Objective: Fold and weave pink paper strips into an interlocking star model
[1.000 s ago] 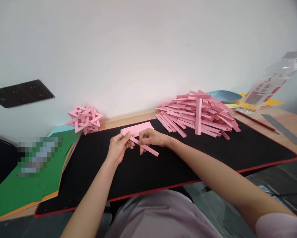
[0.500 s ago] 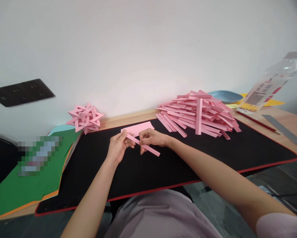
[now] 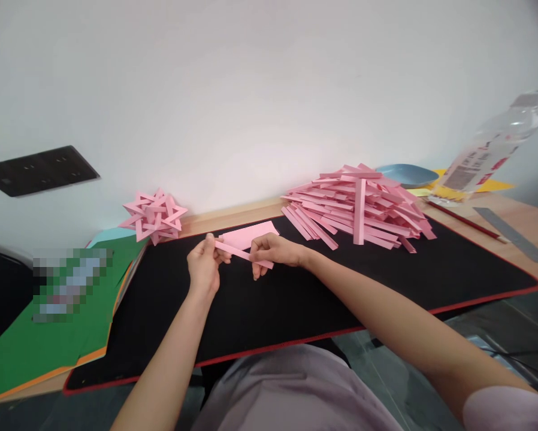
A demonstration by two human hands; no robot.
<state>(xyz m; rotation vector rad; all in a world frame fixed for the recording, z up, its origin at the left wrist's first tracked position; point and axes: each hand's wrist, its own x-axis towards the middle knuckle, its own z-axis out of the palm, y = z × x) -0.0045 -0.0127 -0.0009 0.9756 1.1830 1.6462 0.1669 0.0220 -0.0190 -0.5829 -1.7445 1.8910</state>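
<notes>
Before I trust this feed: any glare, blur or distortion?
Head view: the bottle leans and looks stretched near the right edge; the wall is brightest mid-frame, without harsh glare. Head view: mosaic blocks cover part of the green paper; the held strip looks slightly soft, its edges readable.

Soft light brightens the wall [image 3: 242, 120] (dimmer at top right), edges warped.

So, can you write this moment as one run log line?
left hand: pinching pink strip | right hand: pinching same strip | strip pile: on black mat | paper star: left of pile
</notes>
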